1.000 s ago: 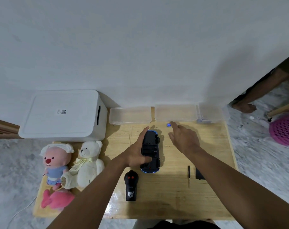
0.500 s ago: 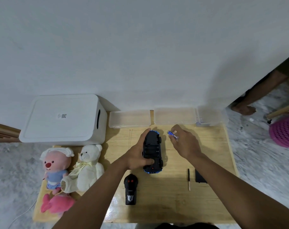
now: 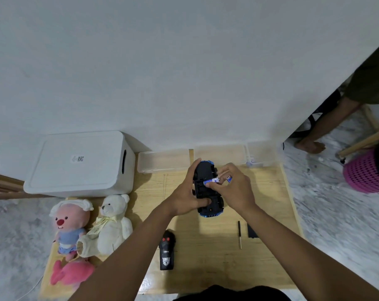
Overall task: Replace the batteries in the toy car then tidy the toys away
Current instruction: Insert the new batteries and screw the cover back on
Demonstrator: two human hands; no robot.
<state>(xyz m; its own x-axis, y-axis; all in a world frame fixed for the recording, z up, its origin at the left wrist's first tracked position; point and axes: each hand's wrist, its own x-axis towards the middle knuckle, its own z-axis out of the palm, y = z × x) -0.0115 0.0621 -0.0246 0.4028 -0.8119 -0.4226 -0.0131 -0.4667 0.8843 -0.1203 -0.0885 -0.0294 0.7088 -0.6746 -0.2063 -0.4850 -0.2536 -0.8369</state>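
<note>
The toy car (image 3: 208,192), black underside up with a blue body rim, lies on the wooden table (image 3: 266,213). My left hand (image 3: 186,196) grips its left side, thumb on the rear underside. My right hand (image 3: 234,190) holds a blue-and-white battery (image 3: 211,181) by its fingertips, one end over the open battery bay at the car's middle. A second blue battery (image 3: 228,178) shows between the fingers of that hand. A black screwdriver (image 3: 239,234) and a flat black battery cover (image 3: 252,230) lie to the right of the car.
A black remote control (image 3: 167,249) lies near the front. Three plush toys (image 3: 91,227) sit at the table's left end, by a white lidded storage box (image 3: 80,164). Clear plastic trays (image 3: 164,161) line the wall. A pink basket (image 3: 367,172) and another person's leg stand at right.
My right hand picked up batteries near the clear trays and carried them left over the car's underside. My left hand kept hold of the car.
</note>
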